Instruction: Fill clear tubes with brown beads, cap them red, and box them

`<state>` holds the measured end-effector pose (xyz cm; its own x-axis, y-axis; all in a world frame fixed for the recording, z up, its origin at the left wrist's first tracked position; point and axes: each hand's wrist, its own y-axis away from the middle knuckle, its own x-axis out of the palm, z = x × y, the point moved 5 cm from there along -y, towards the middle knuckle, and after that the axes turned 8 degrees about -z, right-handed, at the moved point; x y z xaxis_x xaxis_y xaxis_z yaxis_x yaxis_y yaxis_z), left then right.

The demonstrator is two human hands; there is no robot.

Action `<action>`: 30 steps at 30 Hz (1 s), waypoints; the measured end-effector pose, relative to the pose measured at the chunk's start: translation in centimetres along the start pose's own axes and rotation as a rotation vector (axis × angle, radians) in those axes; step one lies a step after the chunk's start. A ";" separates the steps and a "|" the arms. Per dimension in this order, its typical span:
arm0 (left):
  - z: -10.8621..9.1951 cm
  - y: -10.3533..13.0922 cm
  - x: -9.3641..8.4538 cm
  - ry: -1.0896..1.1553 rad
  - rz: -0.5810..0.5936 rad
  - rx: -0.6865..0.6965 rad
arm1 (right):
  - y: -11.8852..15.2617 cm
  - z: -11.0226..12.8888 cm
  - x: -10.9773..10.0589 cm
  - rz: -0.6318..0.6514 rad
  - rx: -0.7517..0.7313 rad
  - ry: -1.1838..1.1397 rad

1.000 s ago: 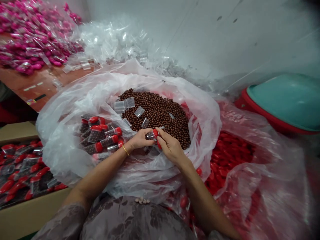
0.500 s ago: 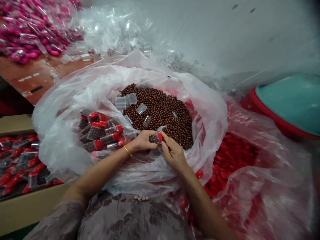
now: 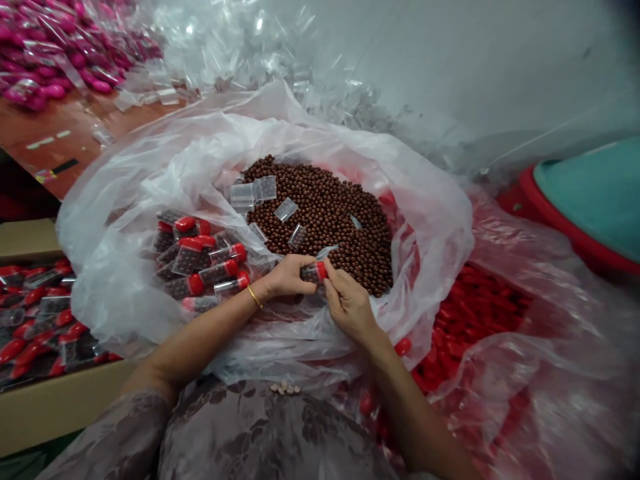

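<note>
My left hand point(image 3: 291, 275) is closed around a small clear container point(image 3: 309, 272) filled with dark balls. At its right end sits a red cap point(image 3: 321, 269), pinched by the fingers of my right hand point(image 3: 349, 300). Both hands are over the near edge of a heap of brown balls point(image 3: 325, 207) inside a large translucent plastic bag point(image 3: 425, 193). Several empty clear containers point(image 3: 286, 210) lie on the balls. To the left, filled containers with red caps point(image 3: 200, 257) are piled on the bag.
A cardboard box point(image 3: 65, 403) of red-capped containers stands at left. Red caps point(image 3: 465, 313) fill a plastic bag at right, near a red and teal basin point(image 3: 595, 200). Pink-capped items point(image 3: 55, 53) and clear empties point(image 3: 240, 47) are heaped at the back.
The hands stay together on the container and cap, with only a slight shift of the fingers. The whole view has moved a little.
</note>
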<state>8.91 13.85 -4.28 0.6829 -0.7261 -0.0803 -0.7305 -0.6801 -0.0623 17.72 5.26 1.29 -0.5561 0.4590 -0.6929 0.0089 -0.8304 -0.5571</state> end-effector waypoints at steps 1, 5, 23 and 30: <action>0.0 0.0 -0.1 -0.003 -0.006 0.008 | 0.0 0.0 0.2 0.012 -0.005 0.019; -0.2 -0.1 -0.1 -0.060 -0.011 0.033 | -0.1 -0.5 0.4 0.116 0.045 0.011; -4.7 4.1 2.4 -0.103 0.170 -0.139 | 0.9 0.6 -2.5 -0.120 0.284 -0.187; -4.3 4.8 3.5 0.272 0.094 -0.359 | 1.2 3.1 -3.4 0.177 -0.011 0.101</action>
<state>7.87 7.60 -0.61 0.6262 -0.7542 0.1976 -0.7728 -0.5669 0.2853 17.01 1.73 4.42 -0.4588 0.3356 -0.8227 0.1091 -0.8976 -0.4270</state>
